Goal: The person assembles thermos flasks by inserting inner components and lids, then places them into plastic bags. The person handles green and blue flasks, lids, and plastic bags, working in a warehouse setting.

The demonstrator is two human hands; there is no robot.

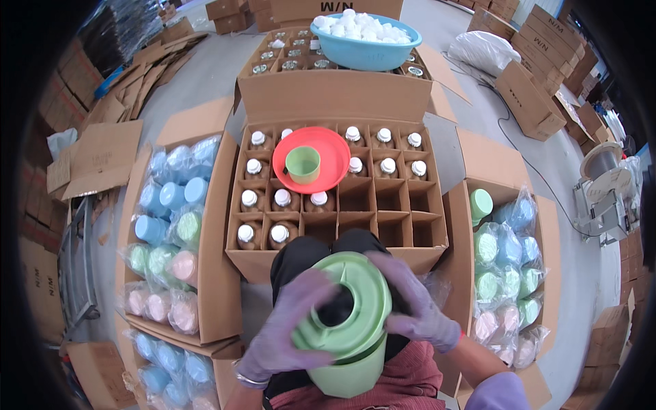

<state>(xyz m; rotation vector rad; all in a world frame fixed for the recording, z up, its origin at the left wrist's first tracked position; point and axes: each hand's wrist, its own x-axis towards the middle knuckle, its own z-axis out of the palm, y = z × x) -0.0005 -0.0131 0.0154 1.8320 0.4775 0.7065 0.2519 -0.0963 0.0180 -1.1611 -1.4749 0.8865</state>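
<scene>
Head view: both purple-gloved hands, left hand (283, 328) and right hand (413, 301), fingers gripping a pale green plastic ring-shaped lid (345, 304) on a green cup (348, 372) at six o'clock, below a divided cardboard box (410, 256) of white-capped bottles (281, 198).

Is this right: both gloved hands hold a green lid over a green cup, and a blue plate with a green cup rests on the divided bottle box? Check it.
Not quite. The head view shows the plate on the divided bottle box is red, not blue. The rest stands: the left hand and right hand, both gloved, hold a green lid over a green cup.
</scene>
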